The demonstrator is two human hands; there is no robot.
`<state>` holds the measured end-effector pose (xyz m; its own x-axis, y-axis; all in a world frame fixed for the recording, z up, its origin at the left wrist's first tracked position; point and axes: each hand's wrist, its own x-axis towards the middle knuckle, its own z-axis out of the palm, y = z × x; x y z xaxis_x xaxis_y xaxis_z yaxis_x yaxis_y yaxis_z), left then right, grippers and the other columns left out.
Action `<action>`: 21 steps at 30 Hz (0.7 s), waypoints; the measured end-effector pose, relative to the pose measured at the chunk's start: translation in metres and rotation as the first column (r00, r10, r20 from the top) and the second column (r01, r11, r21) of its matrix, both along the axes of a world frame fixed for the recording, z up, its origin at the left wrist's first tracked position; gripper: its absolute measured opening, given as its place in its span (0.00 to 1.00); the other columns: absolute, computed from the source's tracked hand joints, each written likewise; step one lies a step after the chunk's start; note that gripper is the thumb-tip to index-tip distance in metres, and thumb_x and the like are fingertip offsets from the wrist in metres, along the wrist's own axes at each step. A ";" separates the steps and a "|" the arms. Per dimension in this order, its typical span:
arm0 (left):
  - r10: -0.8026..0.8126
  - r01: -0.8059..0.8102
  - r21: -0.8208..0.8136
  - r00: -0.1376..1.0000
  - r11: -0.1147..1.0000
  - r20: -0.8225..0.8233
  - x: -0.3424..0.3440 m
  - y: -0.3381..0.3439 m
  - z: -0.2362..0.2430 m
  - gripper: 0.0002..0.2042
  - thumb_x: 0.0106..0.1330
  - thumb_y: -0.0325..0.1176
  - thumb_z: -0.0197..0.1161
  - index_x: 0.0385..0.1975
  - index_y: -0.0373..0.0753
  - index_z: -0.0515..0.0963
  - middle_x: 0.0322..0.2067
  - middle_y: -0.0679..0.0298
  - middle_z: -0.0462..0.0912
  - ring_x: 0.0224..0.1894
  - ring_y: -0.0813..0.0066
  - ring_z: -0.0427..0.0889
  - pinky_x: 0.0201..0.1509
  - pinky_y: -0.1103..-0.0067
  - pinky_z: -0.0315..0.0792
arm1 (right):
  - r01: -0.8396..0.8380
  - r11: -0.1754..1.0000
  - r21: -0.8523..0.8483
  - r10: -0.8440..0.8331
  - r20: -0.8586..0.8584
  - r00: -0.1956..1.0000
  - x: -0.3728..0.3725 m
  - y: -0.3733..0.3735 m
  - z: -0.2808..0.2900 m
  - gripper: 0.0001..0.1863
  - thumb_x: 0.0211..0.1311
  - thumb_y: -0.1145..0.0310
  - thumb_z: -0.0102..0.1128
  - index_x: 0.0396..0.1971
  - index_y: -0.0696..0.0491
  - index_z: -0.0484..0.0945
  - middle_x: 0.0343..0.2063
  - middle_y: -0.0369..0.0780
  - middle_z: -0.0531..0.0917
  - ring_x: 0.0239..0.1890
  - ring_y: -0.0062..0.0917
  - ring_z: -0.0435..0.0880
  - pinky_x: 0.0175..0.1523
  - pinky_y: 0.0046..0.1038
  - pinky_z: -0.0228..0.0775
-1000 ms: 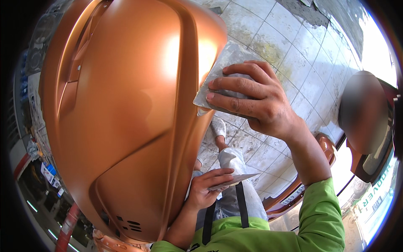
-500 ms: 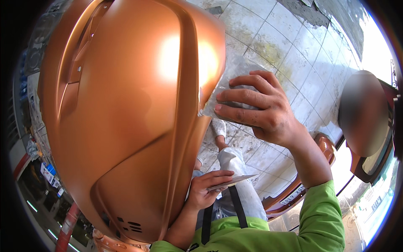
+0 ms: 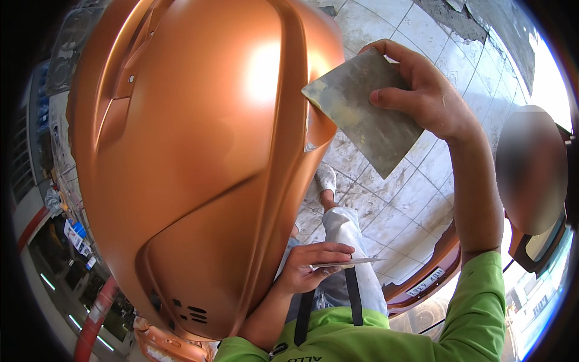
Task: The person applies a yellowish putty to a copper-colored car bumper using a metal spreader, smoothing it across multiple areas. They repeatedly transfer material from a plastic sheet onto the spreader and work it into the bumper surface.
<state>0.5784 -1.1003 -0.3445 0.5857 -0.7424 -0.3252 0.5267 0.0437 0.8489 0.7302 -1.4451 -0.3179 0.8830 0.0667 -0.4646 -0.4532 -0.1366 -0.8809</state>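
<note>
My right hand has rolled over: the fingers that lay on top of the grey scraper are now behind it, with my thumb pinching its yellow-smeared face, at 2 o'clock. More of the pale patch on the orange panel's edge shows, near 12, so I judge that stroke paused. Whether the corner touches the panel, I can't tell. At 6, my left hand grips a thin plate, almost edge-on; the panel's top is cut off.
</note>
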 end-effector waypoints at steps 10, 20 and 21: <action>-0.067 0.072 -0.061 0.995 0.996 0.067 -0.008 0.001 -0.004 0.14 0.71 0.21 0.69 0.55 0.33 0.86 0.52 0.53 0.90 0.50 0.68 0.91 0.54 0.76 0.82 | -0.027 0.968 0.251 0.038 -0.038 0.999 -0.080 -0.001 0.016 0.24 0.54 0.75 0.76 0.51 0.56 0.78 0.40 0.36 0.83 0.41 0.19 0.80 0.47 0.25 0.73; 0.554 -0.537 0.295 0.832 0.790 0.031 -0.054 -0.044 0.052 0.11 0.83 0.35 0.62 0.51 0.32 0.80 0.37 0.66 0.86 0.39 0.79 0.80 0.47 0.77 0.74 | 0.479 0.828 0.291 -0.496 -0.019 0.868 -0.280 0.073 0.040 0.21 0.50 0.90 0.54 0.45 0.57 0.68 0.52 0.51 0.78 0.53 0.32 0.79 0.54 0.34 0.75; 0.587 -0.574 0.319 0.807 0.754 0.065 -0.053 -0.048 0.060 0.11 0.83 0.35 0.62 0.51 0.32 0.80 0.37 0.66 0.86 0.39 0.78 0.80 0.47 0.77 0.74 | 0.379 0.894 0.237 -0.409 0.089 0.908 -0.278 0.089 0.058 0.24 0.52 0.92 0.52 0.49 0.57 0.66 0.54 0.53 0.76 0.56 0.37 0.78 0.56 0.38 0.75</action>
